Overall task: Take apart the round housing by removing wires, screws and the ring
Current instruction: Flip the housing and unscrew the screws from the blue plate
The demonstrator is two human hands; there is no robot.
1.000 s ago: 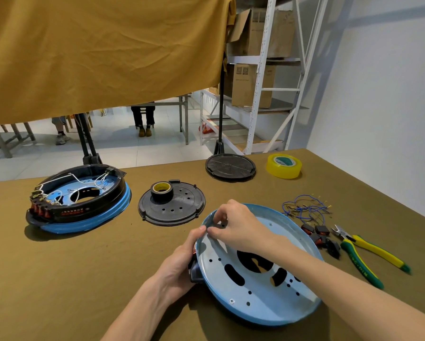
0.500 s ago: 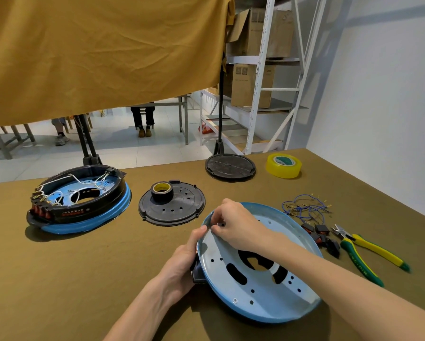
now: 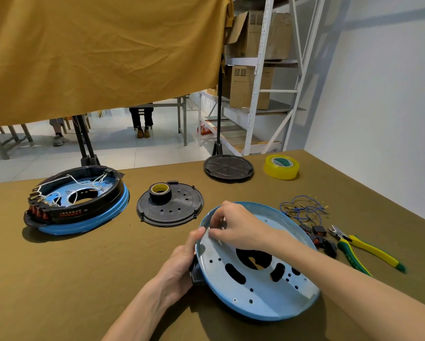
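Round blue housing (image 3: pixel 253 286) lower centre of frame, tilted, left edge raised off the tabletop (image 3: pixel 83 271). Left hand (image 3: pixel 182 264) grips that raised rim, thumb on the inner face, fingers curled behind. Right hand (image 3: pixel 238 225) rests on the plate's upper left, fingertips pinched together; what they pinch is too small to tell. Loose blue wires (image 3: pixel 302 209) and pliers (image 3: pixel 361 249) right of housing.

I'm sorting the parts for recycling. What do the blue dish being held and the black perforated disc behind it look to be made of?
The blue dish looks like painted or coated sheet metal: thin rolled rim, clean punched holes, pale satin sheen. The black perforated disc looks like moulded plastic: matt black, with a raised rim and small edge tabs. Neither is certain from looks alone.
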